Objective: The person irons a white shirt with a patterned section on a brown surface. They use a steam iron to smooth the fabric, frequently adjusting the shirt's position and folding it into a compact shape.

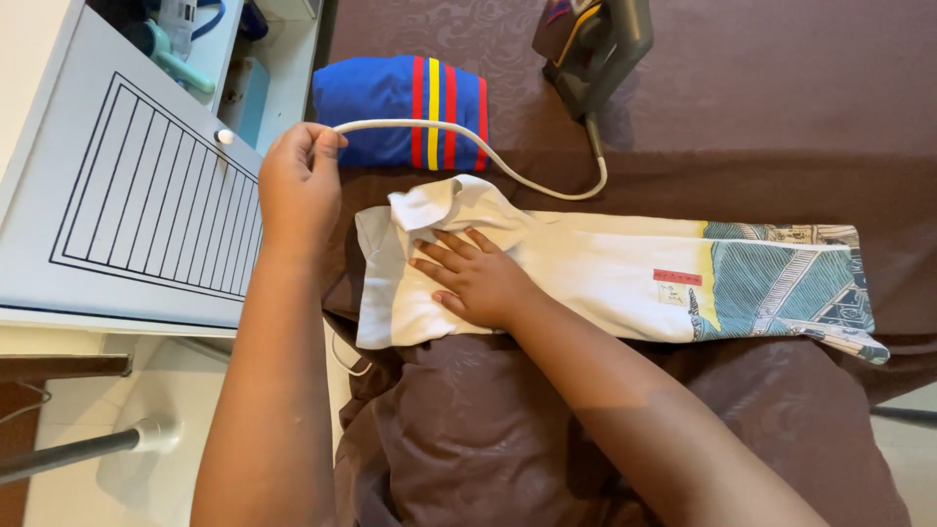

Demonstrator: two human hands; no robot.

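Shirt point(586, 278) under flat right hand point(478, 278)

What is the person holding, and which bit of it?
The left hand grips the white cord near its free end. The right hand only presses flat on the folded white shirt.

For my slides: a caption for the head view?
Left hand holds iron cord; right hand flat on folded shirt.

Cord point(508, 171) across cloth — iron point(595, 49) beyond
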